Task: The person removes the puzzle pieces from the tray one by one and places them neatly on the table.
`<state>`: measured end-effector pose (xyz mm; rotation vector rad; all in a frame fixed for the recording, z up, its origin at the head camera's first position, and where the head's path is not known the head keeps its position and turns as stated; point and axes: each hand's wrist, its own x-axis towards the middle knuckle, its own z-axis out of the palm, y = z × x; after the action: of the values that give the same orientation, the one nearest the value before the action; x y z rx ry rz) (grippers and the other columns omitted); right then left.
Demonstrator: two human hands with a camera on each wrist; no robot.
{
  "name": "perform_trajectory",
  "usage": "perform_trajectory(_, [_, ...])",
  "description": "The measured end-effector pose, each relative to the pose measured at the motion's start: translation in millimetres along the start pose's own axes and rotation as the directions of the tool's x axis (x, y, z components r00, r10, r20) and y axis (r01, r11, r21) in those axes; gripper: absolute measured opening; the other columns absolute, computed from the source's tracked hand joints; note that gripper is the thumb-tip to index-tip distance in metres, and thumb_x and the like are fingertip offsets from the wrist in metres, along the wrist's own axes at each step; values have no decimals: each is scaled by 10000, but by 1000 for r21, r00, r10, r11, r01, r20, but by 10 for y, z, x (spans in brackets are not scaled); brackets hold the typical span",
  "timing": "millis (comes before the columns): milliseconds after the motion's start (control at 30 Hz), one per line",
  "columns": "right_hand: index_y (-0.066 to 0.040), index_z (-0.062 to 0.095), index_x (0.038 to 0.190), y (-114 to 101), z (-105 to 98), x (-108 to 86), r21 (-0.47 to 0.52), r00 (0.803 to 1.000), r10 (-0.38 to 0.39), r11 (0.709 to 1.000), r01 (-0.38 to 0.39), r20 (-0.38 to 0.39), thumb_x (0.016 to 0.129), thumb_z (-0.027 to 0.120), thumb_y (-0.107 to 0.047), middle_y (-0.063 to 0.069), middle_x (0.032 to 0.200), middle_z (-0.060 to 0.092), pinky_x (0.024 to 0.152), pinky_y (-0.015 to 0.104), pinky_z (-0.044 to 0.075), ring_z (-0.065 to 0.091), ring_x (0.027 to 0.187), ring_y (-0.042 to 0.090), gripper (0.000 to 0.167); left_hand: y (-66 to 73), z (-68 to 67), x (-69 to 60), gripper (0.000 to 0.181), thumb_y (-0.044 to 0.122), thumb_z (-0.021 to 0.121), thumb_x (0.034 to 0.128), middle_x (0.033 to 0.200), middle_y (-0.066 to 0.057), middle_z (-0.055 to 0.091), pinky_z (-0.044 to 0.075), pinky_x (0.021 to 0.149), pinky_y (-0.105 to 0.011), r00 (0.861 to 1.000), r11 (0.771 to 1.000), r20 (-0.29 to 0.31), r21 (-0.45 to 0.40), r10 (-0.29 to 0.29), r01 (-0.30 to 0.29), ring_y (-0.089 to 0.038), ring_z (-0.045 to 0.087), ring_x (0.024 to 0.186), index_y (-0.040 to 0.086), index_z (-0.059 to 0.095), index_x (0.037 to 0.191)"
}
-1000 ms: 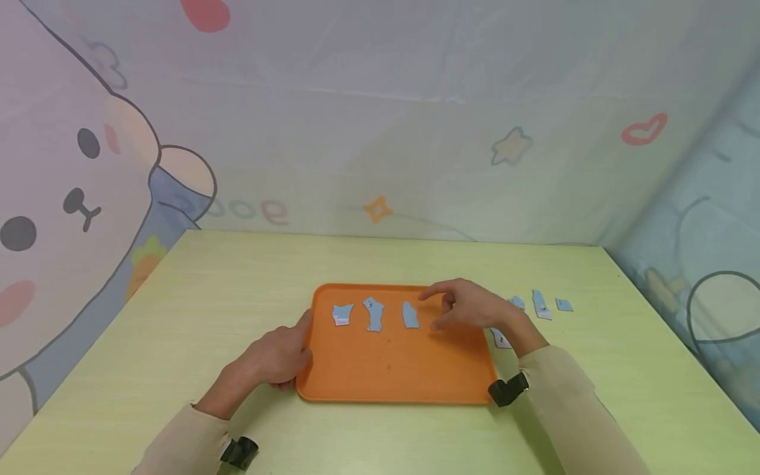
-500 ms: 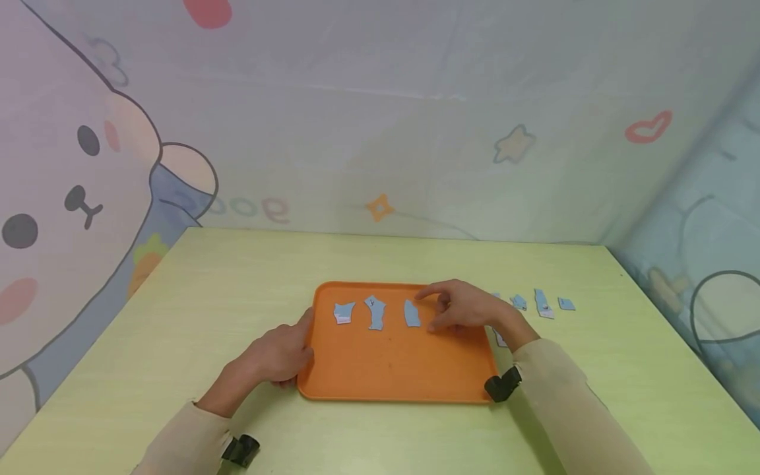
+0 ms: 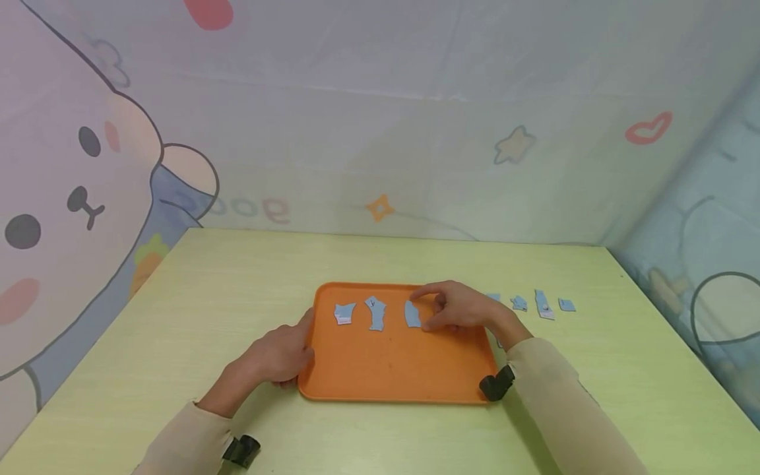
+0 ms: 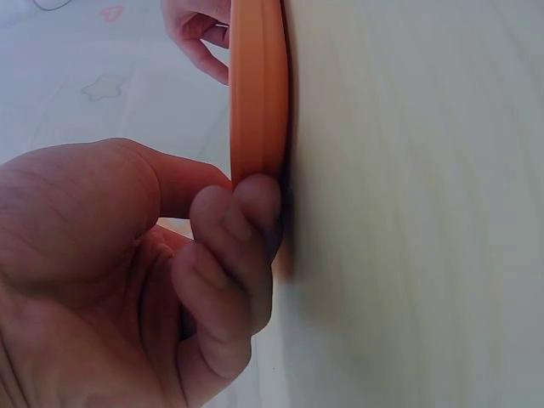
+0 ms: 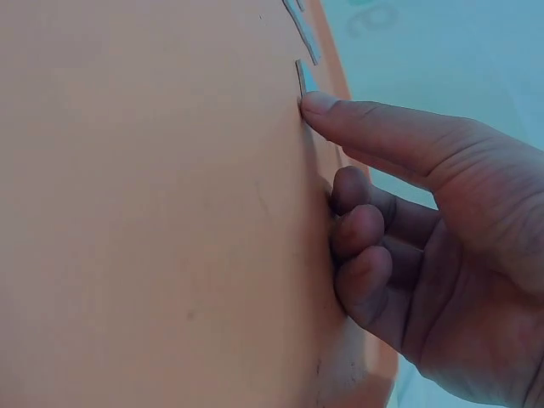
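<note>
On an orange tray (image 3: pixel 388 369), three pale-blue irregular puzzle pieces lie in a row near the far side: a left piece (image 3: pixel 344 313), a middle piece (image 3: pixel 375 313) and a right piece (image 3: pixel 412 315). My left hand (image 3: pixel 279 354) grips the tray's left rim, with the thumb and curled fingers against its side in the left wrist view. Over the tray's right part, my right hand (image 3: pixel 460 307) pinches the right piece between index finger and thumb at its ends. The right wrist view shows the thumb (image 5: pixel 323 104) against that piece; the other fingers are curled.
More blue puzzle pieces lie right of the tray: a long piece (image 3: pixel 543 305), a square piece (image 3: pixel 567 305) and a small piece (image 3: pixel 519 303). Others are partly hidden by the right arm. A printed cloth (image 3: pixel 380 119) hangs behind the table (image 3: pixel 255 264).
My right hand has moved slightly left, and its index finger and thumb have closed in on the right puzzle piece. The left hand stays on the tray rim.
</note>
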<state>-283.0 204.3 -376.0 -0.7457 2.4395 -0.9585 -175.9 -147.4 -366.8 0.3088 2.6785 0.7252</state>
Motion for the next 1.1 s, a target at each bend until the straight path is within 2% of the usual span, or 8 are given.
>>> perform_trajectory(300, [-189, 624, 1478, -28, 6, 42, -22, 999, 39, 999, -39, 4, 916, 819, -215, -40, 605, 435, 576, 293, 422, 443, 502, 138, 595, 13, 0, -5, 731, 71, 443, 1026, 542, -39, 572, 392, 452, -264, 1000, 1000, 1, -1, -12, 12, -147, 494, 431, -16, 117, 1674])
perform_trajectory(500, [-195, 616, 1491, -27, 2, 57, -48, 999, 33, 998, -33, 11, 919, 805, -229, -45, 605, 408, 594, 290, 406, 426, 528, 135, 604, 12, 6, 0, 733, 73, 447, 1026, 549, -39, 571, 388, 453, -259, 1000, 1000, 2, -3, -21, 21, -145, 491, 433, -12, 118, 1676])
perform_trajectory(700, [-241, 620, 1489, -48, 7, 62, -58, 998, 57, 997, -56, 18, 914, 798, -234, -48, 612, 450, 627, 298, 410, 440, 556, 131, 602, 11, 7, -7, 733, 72, 451, 1024, 559, -49, 581, 394, 453, -264, 1000, 1000, -4, -6, -14, 13, -150, 499, 436, -16, 126, 1675])
perform_trajectory(933, [-245, 636, 1462, -61, 3, 62, -52, 997, 74, 996, -72, 20, 902, 800, -233, -39, 629, 474, 637, 304, 432, 468, 574, 140, 584, 11, 9, -1, 735, 75, 453, 1024, 555, -45, 583, 396, 453, -265, 1000, 1000, -8, 0, -14, 14, -148, 501, 435, -12, 127, 1676])
perform_trajectory(1100, [-225, 656, 1441, -46, 2, 71, -73, 998, 64, 995, -64, 1, 888, 809, -255, -35, 725, 553, 691, 315, 413, 489, 691, 149, 574, 4, 11, 8, 738, 82, 457, 1025, 546, -38, 570, 384, 454, -261, 1000, 1000, -10, 0, -19, 19, -145, 489, 434, -9, 125, 1678])
